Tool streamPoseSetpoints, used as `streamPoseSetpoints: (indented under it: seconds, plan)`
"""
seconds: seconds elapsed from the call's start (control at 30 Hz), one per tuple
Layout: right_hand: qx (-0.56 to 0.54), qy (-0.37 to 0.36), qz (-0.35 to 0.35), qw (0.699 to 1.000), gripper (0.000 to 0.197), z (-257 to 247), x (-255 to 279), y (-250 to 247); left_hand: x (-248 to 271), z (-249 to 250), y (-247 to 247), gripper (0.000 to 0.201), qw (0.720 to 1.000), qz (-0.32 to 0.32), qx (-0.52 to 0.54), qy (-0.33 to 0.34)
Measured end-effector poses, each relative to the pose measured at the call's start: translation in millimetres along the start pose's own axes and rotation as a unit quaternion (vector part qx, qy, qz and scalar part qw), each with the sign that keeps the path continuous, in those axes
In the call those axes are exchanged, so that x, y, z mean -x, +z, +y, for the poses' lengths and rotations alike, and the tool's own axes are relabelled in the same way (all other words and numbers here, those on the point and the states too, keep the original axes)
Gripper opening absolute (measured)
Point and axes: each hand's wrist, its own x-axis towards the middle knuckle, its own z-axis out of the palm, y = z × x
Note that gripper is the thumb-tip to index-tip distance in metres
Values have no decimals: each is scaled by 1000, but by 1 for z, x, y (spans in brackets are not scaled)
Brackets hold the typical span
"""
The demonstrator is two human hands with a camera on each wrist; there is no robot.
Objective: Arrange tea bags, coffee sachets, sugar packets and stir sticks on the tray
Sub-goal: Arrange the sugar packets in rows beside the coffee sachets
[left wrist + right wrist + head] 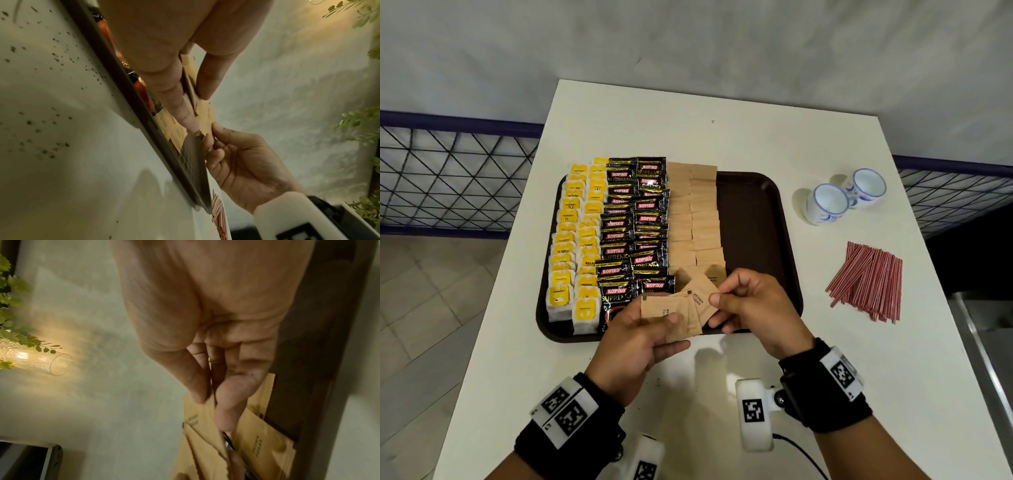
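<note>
A dark brown tray [756, 219] holds rows of yellow tea bags [571, 240], black coffee sachets [637, 226] and brown sugar packets [695, 219]. Above the tray's near edge my left hand [643, 329] grips a small stack of brown sugar packets [667, 315]. My right hand [743, 305] pinches the top packet [700, 299] of that stack by its right corner. The left wrist view shows the stack [205, 113] between thumb and fingers. In the right wrist view, thumb and forefinger pinch the packet [197, 418]. Red-striped stir sticks [869, 281] lie heaped on the table, right of the tray.
Two white-and-blue cups [842, 198] stand on the white table [756, 137] beyond the sticks. The tray's right strip is bare. A mesh fence [448, 178] runs behind the table on the left and right. The table's edges drop off on both sides.
</note>
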Motion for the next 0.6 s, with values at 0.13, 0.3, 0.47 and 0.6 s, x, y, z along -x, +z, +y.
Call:
streamPoseSetpoints:
  seconds: [0.13,0.3,0.47,0.6]
  plan:
    - [-27,11,-3,1000,15,-2,1,2,-1,-1,-3,28,1000,7,-11,2]
    - [-22,16,8,1000,11,-3,-2,2,1,0,-5,26,1000,6,-23,11]
    - [-5,-28,10,1000,9,-3,-8,-4,1,-1,-10,29,999,10,-29,14]
    - [45,-64,76,994,7,-6,-23,-33,2,-2,-18,29,999,21,-26,23]
